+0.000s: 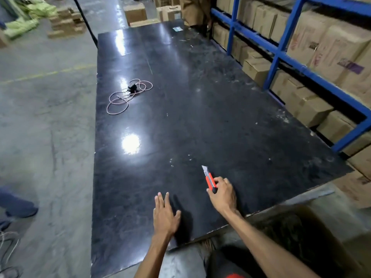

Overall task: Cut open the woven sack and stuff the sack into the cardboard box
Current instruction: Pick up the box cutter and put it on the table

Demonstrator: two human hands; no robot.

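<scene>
Nearest the camera, the left hand [165, 214] lies flat on the black counter [200, 109], palm down and fingers spread, holding nothing; it looks like a bracing hand, steadying the person at the counter's near edge. Just beside it to the right, the right hand [223, 192] has its grip clamped around the rear of an orange utility knife [210, 180]. The blade is extended and points away from the body and away from the left hand, low over the surface, which is a sensible way to carry an exposed edge. The knife is the cutting tool for the job, so the person seems ready to cut. The woven sack itself cannot be picked out anywhere on the counter, which suggests it has yet to be fetched. Farther along, a loose coil of pinkish cord [128, 96] with a small dark object lies near the left edge, well apart from both hands. Along the right side a blue rack [281, 51] holds many stacked cardboard boxes [329, 43]; which box is meant for the sack cannot be told. At the far left, greenish bundles [30, 19] lie on the floor, possibly sacks, too blurred to confirm.
</scene>
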